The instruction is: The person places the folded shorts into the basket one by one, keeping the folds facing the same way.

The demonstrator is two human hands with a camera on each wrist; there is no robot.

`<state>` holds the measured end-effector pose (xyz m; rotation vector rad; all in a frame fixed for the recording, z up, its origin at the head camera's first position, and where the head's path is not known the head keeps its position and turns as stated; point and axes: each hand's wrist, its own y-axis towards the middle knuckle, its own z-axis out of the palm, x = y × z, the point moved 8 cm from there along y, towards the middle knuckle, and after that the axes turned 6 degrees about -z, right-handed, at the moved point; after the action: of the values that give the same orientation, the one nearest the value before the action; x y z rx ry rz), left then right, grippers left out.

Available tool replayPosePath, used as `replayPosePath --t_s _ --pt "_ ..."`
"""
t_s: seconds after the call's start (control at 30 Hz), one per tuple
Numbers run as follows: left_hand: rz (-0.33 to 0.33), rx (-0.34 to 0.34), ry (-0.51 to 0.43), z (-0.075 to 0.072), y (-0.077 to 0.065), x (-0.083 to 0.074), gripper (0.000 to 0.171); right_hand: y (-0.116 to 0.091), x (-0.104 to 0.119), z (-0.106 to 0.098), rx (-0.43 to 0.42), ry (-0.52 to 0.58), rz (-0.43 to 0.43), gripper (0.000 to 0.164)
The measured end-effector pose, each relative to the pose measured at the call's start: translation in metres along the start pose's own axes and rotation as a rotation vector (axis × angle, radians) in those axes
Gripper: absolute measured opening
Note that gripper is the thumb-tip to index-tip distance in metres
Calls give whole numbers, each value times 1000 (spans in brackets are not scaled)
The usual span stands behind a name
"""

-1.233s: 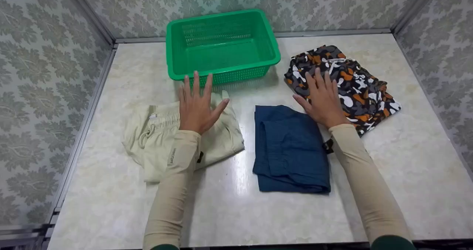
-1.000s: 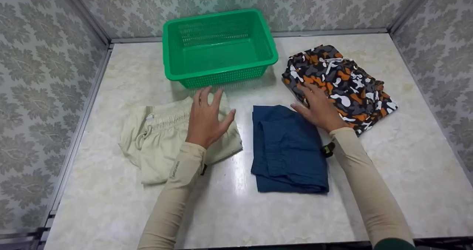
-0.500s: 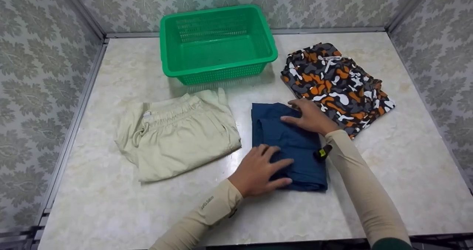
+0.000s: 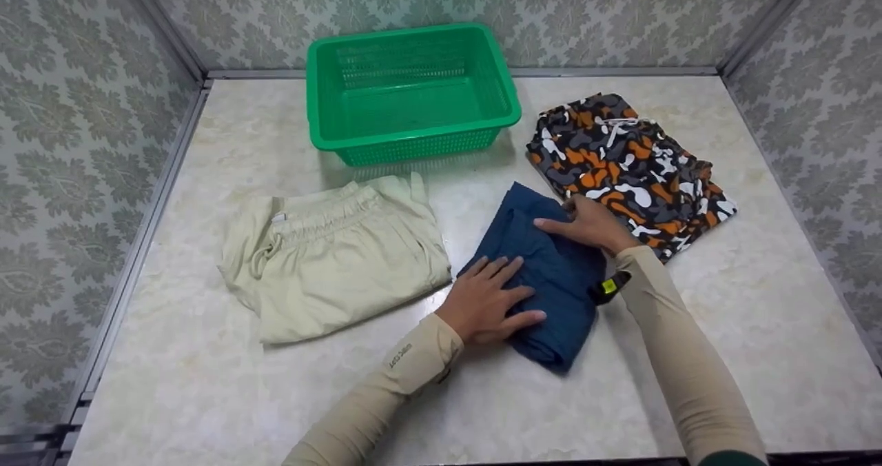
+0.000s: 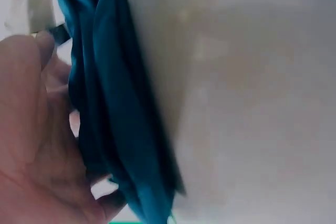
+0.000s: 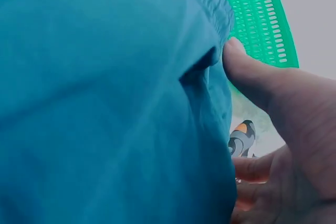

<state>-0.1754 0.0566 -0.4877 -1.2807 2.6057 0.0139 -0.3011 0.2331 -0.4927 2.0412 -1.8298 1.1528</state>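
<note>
Folded blue shorts (image 4: 561, 269) lie at a slant on the table, right of the middle in the head view. My left hand (image 4: 486, 304) rests on their near left part, its fingers spread over the cloth. At their far right edge, my right hand (image 4: 594, 226) pinches the cloth, thumb on top and the other fingers partly hidden at the side. In the right wrist view, the thumb (image 6: 252, 74) meets the gathered waistband side of the shorts (image 6: 121, 103). The left wrist view has the folded cloth (image 5: 113, 77) beside the palm (image 5: 31, 135).
Cream shorts (image 4: 337, 266) with a gathered waistband lie spread on the left. A green plastic basket (image 4: 420, 135) stands at the back. Camouflage-print shorts (image 4: 634, 169) in orange, black and white lie behind my right hand. Patterned walls (image 4: 62, 176) border the table (image 4: 207, 383).
Both hands came down from above the cream and camouflage shorts onto the blue ones. The left crossed right and nearer. The blue shorts have turned, their far end rightward and near end leftward-tilted.
</note>
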Motion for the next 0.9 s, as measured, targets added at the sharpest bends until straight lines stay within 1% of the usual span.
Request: replayPosePath --t_s 0.1,0.17,0.23,0.3,0.37,0.43,0.5,0.57,0.63,0.7,0.73,0.8,0.83,0.9 --pt "-19 61 -49 -1 8 8 71 -3 -7 -1 4 44 36 103" --pt "-31 83 -60 -2 13 12 73 -4 -10 -2 1 61 44 103" --pt "-37 88 -55 -3 18 14 71 -5 -13 -3 -9 106 44 91" --pt "-37 84 -41 -5 23 17 64 -6 -16 -3 -13 169 37 74" --pt "-27 69 -16 -7 27 19 53 -8 -18 0 -3 283 36 61" --pt "-7 54 9 -9 30 21 40 -10 -18 3 18 386 39 53" --pt "13 40 26 -11 32 23 24 -12 -19 4 29 447 60 51" --pt "27 26 28 -12 34 26 11 -13 -20 4 20 445 81 57" --pt "32 24 28 -12 36 28 2 -14 -22 4 17 431 102 66" --pt "37 18 34 -13 37 30 9 -14 -24 6 16 448 133 76" --pt "40 16 41 -13 39 30 13 -13 -25 8 13 471 147 80" --pt "46 2 51 -14 41 31 19 -13 -29 12 15 528 171 93" --pt "51 -18 58 -15 42 31 21 -13 -30 13 7 556 179 97" --pt "67 -100 67 -21 43 32 23 -12 -31 15 -3 594 175 103"
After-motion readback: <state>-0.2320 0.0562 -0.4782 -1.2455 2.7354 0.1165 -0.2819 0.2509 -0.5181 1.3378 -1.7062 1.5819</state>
